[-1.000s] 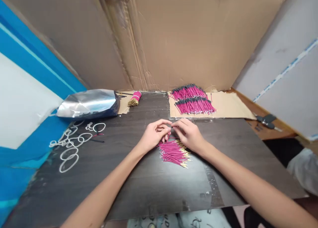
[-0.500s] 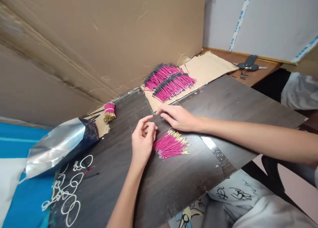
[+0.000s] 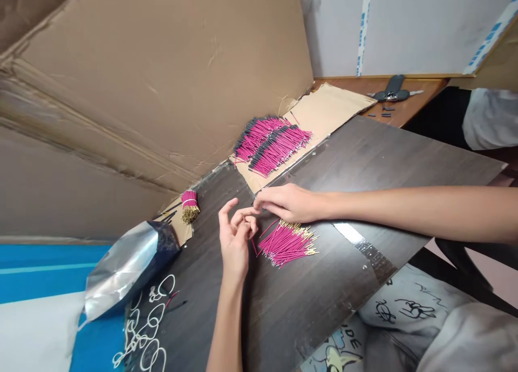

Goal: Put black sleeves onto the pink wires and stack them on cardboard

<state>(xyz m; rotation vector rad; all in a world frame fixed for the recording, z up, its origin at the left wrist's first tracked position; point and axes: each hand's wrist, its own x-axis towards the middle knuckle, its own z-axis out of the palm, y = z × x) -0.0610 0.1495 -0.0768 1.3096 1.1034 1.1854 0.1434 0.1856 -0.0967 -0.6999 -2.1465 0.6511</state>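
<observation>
My left hand (image 3: 237, 239) is raised over the dark table with its index finger lifted and the thumb bent against the other fingers. A thin pink wire (image 3: 254, 247) pokes out below those fingers. Meeting it from the right, my right hand (image 3: 285, 203) has thumb and fingertips pinched together; whatever is between them is too small to make out. Just under the right wrist lies a loose pile of pink wires (image 3: 283, 245) with gold pin ends toward the right. Beyond the hands, pink wires with black sleeves (image 3: 271, 145) lie in two rows on a cardboard sheet (image 3: 332, 105).
A banded bundle of pink wires with gold ends (image 3: 190, 207) stands at the left back, near a silver bag (image 3: 123, 269). White loops of cord (image 3: 145, 329) lie at left. A dark hand tool (image 3: 392, 91) sits at the far right. Cardboard walls (image 3: 182, 80) rise behind.
The view has shifted and turned slightly. My left index finger has lifted away from the right fingertips, and the left hand is more upright. My right hand stays pinched beside it.
</observation>
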